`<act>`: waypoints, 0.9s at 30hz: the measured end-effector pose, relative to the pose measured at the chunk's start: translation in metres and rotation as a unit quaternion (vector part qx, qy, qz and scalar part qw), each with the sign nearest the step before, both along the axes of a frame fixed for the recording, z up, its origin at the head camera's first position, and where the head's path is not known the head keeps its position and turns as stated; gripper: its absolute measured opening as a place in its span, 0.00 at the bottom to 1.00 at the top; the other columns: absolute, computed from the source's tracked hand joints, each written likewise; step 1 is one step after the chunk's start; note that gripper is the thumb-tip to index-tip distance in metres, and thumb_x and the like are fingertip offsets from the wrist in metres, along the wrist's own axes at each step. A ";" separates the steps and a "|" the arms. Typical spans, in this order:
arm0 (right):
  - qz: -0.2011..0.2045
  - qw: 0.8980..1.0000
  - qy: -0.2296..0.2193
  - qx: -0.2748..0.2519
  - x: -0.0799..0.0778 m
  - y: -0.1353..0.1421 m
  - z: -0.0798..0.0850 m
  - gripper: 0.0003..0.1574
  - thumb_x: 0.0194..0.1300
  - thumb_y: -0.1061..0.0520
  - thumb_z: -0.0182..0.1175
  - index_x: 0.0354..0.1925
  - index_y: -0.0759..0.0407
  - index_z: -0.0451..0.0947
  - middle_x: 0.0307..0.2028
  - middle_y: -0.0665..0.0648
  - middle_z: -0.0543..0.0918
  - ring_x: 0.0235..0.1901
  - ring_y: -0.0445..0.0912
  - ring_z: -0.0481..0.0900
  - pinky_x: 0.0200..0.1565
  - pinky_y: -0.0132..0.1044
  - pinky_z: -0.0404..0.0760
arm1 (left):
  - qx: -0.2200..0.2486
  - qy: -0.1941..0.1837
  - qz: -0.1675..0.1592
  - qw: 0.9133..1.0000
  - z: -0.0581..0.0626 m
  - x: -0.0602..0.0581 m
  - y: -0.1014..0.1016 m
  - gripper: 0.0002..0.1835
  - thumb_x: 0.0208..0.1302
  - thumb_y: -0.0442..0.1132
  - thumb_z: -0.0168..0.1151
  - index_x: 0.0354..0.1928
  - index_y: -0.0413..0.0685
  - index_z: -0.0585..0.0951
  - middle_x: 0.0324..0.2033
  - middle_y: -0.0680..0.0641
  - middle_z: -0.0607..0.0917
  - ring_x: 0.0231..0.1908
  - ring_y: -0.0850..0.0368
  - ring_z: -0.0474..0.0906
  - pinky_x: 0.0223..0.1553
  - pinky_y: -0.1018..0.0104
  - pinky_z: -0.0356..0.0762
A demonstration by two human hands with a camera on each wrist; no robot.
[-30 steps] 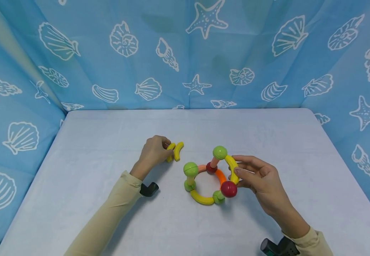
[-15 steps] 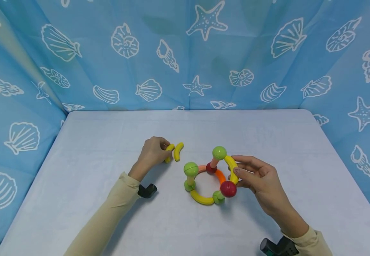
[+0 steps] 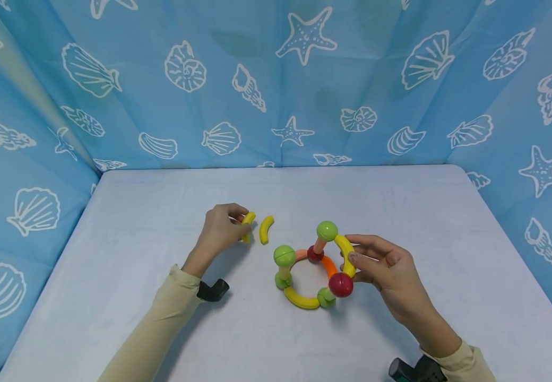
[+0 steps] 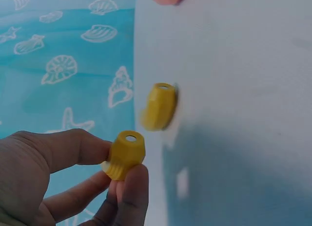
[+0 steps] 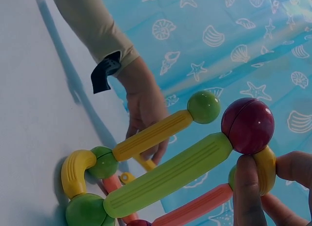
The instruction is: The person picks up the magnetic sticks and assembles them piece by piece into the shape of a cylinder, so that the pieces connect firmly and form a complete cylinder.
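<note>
Thumb and fingers of my left hand (image 3: 220, 228) pinch a short yellow curved rod (image 4: 127, 150) with a hole in its end. Just right of it, a matching yellow curved rod (image 3: 266, 229) lies on the table. At centre stands a magnetic ball-and-rod toy frame: a ring of curved rods and balls at the bottom, with uprights carrying green balls (image 3: 284, 256) and a dark red ball (image 3: 341, 285). My right hand (image 3: 393, 278) pinches the upper yellow curved rod (image 3: 345, 254), which joins a green ball (image 3: 327, 231) to that red one.
A white-covered table (image 3: 161, 196) lies under everything. Blue cloth (image 3: 257, 79) with white shell and starfish prints hangs behind it and along both sides. Black wrist cameras (image 3: 213, 291) are strapped below each hand.
My left hand has drawn slightly left with the pinched yellow curved rod, widening the gap to the loose one. The right hand and frame stay put; the head view has tilted up slightly.
</note>
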State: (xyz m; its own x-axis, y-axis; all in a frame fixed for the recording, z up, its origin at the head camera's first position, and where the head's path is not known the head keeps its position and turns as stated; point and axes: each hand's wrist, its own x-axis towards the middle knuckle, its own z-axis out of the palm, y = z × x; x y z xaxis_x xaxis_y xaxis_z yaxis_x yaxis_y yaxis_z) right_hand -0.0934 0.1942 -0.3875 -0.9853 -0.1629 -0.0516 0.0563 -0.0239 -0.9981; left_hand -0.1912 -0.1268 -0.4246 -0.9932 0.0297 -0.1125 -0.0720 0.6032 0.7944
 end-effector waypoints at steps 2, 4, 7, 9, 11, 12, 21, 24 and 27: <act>0.001 1.000 0.000 -0.001 0.000 0.000 0.000 0.21 0.69 0.63 0.62 0.59 0.67 0.76 0.44 0.62 0.83 0.35 0.50 0.84 0.38 0.42 0.87 | 0.007 0.008 0.000 1.000 0.004 0.001 0.001 0.16 0.58 0.33 0.69 0.50 0.41 0.85 0.39 0.44 0.83 0.38 0.50 0.82 0.30 0.65 0.83; 0.002 1.000 0.001 -0.002 0.000 0.000 0.000 0.21 0.69 0.63 0.62 0.59 0.67 0.76 0.44 0.62 0.83 0.35 0.50 0.84 0.38 0.42 0.87 | 0.011 0.018 -0.003 1.000 0.007 0.002 0.002 0.16 0.58 0.33 0.69 0.50 0.41 0.85 0.39 0.44 0.83 0.39 0.50 0.82 0.30 0.65 0.83; 0.003 1.000 0.002 -0.004 0.000 0.000 0.000 0.20 0.69 0.64 0.62 0.59 0.67 0.76 0.43 0.61 0.83 0.35 0.50 0.84 0.38 0.42 0.87 | 0.011 0.032 -0.007 0.999 0.013 0.005 0.003 0.16 0.58 0.33 0.69 0.50 0.42 0.85 0.39 0.45 0.83 0.39 0.51 0.82 0.31 0.64 0.83; 0.003 1.000 0.002 -0.004 0.001 0.000 0.000 0.20 0.69 0.64 0.62 0.59 0.67 0.76 0.43 0.61 0.83 0.35 0.50 0.84 0.38 0.42 0.87 | 0.012 0.037 -0.007 0.999 0.017 0.008 0.005 0.16 0.58 0.34 0.69 0.50 0.43 0.85 0.38 0.46 0.83 0.39 0.52 0.82 0.31 0.64 0.82; 0.003 1.000 0.001 -0.004 0.001 0.000 0.000 0.21 0.69 0.64 0.62 0.59 0.67 0.76 0.43 0.61 0.83 0.35 0.50 0.84 0.38 0.42 0.87 | 0.013 0.040 -0.005 0.999 0.022 0.010 0.006 0.16 0.58 0.34 0.70 0.49 0.44 0.85 0.38 0.47 0.83 0.39 0.52 0.82 0.32 0.64 0.82; 0.003 1.000 0.001 -0.005 0.001 -0.001 0.000 0.21 0.69 0.63 0.62 0.59 0.67 0.76 0.43 0.61 0.83 0.35 0.50 0.84 0.38 0.42 0.87 | 0.016 0.041 -0.006 0.999 0.024 0.012 0.006 0.16 0.57 0.34 0.70 0.49 0.44 0.85 0.38 0.46 0.83 0.38 0.52 0.82 0.32 0.64 0.82; 0.004 1.000 0.000 -0.005 0.001 0.000 0.001 0.21 0.69 0.64 0.62 0.59 0.67 0.76 0.43 0.61 0.83 0.36 0.50 0.84 0.38 0.41 0.86 | 0.042 0.055 -0.010 0.998 0.041 0.027 0.007 0.15 0.57 0.35 0.71 0.48 0.46 0.85 0.37 0.48 0.82 0.40 0.51 0.81 0.30 0.63 0.81; 0.005 1.000 0.001 -0.006 0.001 0.000 0.001 0.21 0.69 0.64 0.62 0.59 0.67 0.76 0.43 0.61 0.84 0.35 0.50 0.84 0.38 0.41 0.87 | 0.054 0.056 -0.011 0.997 0.045 0.031 0.008 0.15 0.56 0.35 0.71 0.47 0.46 0.85 0.37 0.49 0.83 0.40 0.51 0.81 0.31 0.62 0.82; 0.006 1.000 0.001 -0.007 0.001 0.000 0.001 0.21 0.70 0.64 0.62 0.59 0.67 0.76 0.43 0.61 0.84 0.35 0.50 0.84 0.38 0.41 0.86 | 0.073 0.056 -0.015 0.996 0.048 0.035 0.009 0.15 0.56 0.35 0.71 0.48 0.47 0.85 0.38 0.49 0.83 0.40 0.52 0.81 0.31 0.62 0.83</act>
State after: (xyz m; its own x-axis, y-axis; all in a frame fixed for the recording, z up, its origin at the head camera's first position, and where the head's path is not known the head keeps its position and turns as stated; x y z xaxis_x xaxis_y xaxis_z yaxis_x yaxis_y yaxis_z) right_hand -0.0922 0.1942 -0.3869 -0.9835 -0.1745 -0.0467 0.0540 -0.0370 -0.9979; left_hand -0.1563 -0.1177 -0.3765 -0.9977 0.0669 0.0055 0.0372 0.4813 0.8757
